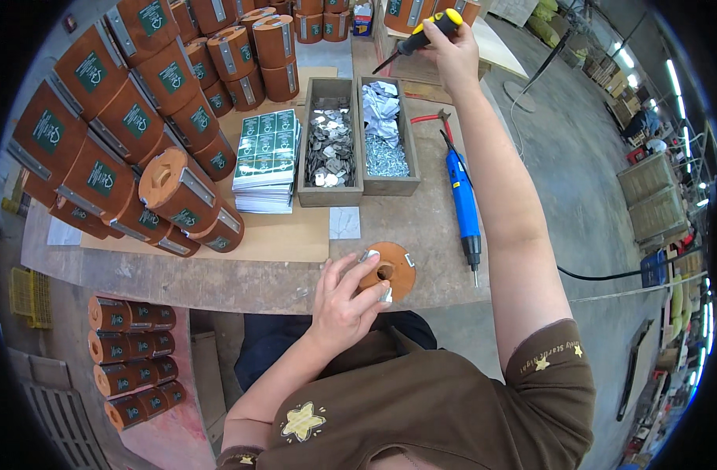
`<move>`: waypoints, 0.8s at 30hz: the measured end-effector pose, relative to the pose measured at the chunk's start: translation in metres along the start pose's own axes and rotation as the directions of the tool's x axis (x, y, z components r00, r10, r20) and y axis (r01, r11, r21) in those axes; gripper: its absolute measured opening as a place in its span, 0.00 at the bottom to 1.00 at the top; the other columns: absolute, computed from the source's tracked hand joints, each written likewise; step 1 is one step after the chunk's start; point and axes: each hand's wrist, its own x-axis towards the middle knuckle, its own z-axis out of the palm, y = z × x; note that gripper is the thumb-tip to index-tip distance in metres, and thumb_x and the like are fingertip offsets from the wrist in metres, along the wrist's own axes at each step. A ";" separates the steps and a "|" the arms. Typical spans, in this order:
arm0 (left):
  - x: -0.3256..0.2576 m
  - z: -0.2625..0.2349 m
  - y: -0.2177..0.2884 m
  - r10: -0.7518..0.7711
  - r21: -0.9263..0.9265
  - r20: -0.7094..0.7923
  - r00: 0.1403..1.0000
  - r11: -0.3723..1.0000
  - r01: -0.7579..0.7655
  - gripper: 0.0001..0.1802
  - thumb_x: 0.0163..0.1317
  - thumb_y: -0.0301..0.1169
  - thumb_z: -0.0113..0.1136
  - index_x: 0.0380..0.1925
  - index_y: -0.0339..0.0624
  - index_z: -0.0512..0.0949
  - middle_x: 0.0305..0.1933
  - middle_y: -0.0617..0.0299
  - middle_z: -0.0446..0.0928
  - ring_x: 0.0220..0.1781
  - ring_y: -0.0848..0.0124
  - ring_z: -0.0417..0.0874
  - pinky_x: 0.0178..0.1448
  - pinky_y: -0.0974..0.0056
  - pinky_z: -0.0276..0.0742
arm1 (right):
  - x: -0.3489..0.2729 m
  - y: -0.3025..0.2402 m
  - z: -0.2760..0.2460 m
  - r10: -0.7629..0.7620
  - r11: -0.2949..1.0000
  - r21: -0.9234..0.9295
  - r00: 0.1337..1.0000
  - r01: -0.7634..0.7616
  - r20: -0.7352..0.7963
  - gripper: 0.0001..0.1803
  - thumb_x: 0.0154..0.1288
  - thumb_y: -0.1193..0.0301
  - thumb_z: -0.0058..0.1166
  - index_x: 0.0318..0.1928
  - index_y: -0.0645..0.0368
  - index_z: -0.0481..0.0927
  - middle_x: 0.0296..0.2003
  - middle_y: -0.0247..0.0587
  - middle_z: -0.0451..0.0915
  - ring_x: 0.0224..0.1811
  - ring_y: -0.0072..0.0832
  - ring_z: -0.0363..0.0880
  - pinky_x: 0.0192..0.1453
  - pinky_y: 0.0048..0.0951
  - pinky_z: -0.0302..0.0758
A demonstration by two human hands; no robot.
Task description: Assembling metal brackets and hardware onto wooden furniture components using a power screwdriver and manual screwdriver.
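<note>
My right hand [451,56] is raised at the far right of the bench, closed around the yellow-and-black handle of a screwdriver [433,31] whose shaft points down to the left. At the bench's near edge stands a round brown cylinder [399,270] with a hole in its top and small whitish metal pieces at its rim. My left hand [344,301] grips this cylinder, its fingers laid over the top beside the hole. A blue electric screwdriver [463,200] lies to the right of it, with its bit toward me.
Beyond the cylinder are a wooden box [304,168] of small metal plates and another [409,186] of screws and crumpled paper. A stack of green labels [266,160] and piled brown cylinders [100,176] fill the left. A red-handled tool [430,118] lies right of the boxes.
</note>
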 end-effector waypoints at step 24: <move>0.000 0.004 -0.010 -0.045 -0.242 -0.040 0.998 0.970 0.034 0.17 0.37 0.28 0.65 0.33 0.42 0.78 0.53 0.55 0.68 0.54 0.54 0.67 0.56 0.56 0.64 | -0.229 -0.163 -0.006 0.023 0.893 0.426 0.961 -0.143 0.274 0.13 0.56 0.78 0.50 0.35 0.56 0.58 0.21 0.38 0.67 0.20 0.25 0.68 0.24 0.26 0.69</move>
